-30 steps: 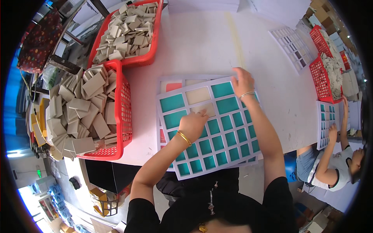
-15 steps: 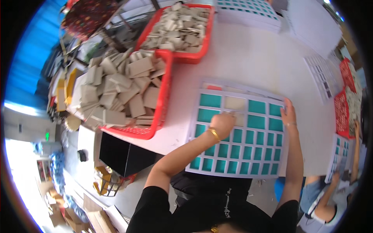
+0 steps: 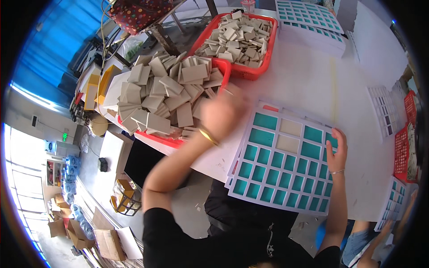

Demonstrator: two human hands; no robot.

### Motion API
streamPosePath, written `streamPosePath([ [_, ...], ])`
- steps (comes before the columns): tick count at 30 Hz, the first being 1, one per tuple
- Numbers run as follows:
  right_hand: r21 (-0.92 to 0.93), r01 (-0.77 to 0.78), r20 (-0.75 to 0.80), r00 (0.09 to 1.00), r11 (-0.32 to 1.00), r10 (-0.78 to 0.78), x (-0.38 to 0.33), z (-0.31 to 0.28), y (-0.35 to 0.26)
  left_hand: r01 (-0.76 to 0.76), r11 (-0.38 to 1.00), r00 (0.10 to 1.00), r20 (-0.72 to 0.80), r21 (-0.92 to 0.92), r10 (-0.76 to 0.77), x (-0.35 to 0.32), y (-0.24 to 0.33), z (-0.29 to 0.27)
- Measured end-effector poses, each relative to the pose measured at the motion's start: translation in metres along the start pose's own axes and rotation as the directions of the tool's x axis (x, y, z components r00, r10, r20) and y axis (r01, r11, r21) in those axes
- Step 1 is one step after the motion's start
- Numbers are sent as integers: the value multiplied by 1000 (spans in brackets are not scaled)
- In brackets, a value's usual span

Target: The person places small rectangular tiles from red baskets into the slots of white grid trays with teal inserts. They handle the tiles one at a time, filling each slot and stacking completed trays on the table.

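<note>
A white grid panel with teal windows lies tilted on the table in front of me, on top of a similar panel that sticks out along its far and left edges. Two windows near its far side show beige tiles, a far one and a nearer one. My right hand grips the panel's right edge, thumb over the face. Smeared by motion, my left hand is at the near right rim of a red basket heaped with beige tiles; its fingers cannot be made out.
Behind it stands another red basket of smaller tiles. Stacked grid panels lie at the table's far end. Another panel and red baskets are at the right, near another person's arm.
My left hand has left the panel and swung left to the tile basket. The nearer beige tile's window is now uncovered. My right hand stays at the panel's edge; the whole view has shifted.
</note>
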State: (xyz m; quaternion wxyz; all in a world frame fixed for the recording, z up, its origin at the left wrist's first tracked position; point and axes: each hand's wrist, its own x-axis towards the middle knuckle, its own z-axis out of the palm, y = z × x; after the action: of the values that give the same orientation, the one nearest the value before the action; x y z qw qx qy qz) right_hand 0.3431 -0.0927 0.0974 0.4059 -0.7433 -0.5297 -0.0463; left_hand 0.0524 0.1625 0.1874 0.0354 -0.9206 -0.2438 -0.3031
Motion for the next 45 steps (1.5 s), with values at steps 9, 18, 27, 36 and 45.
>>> streamPosePath([
  [9,219,9,86,996,976,-29,12,32,-52,500,641,636,256,582,-728,8,-231,-59],
  [18,259,276,151,935,925,-322,81,104,-156,590,805,795,225,-65,-564,-7,-184,-65],
  [27,769,-405,536,830,495,-154,119,227,-271,496,715,865,211,-494,-455,-52,-141,-91],
  [36,725,-654,689,674,217,-267,104,231,-307,386,801,900,-4,-458,-436,-98,-142,-110],
  [45,502,-863,789,427,62,-442,93,229,-334,227,755,937,-73,-615,-341,-137,-150,-132],
])
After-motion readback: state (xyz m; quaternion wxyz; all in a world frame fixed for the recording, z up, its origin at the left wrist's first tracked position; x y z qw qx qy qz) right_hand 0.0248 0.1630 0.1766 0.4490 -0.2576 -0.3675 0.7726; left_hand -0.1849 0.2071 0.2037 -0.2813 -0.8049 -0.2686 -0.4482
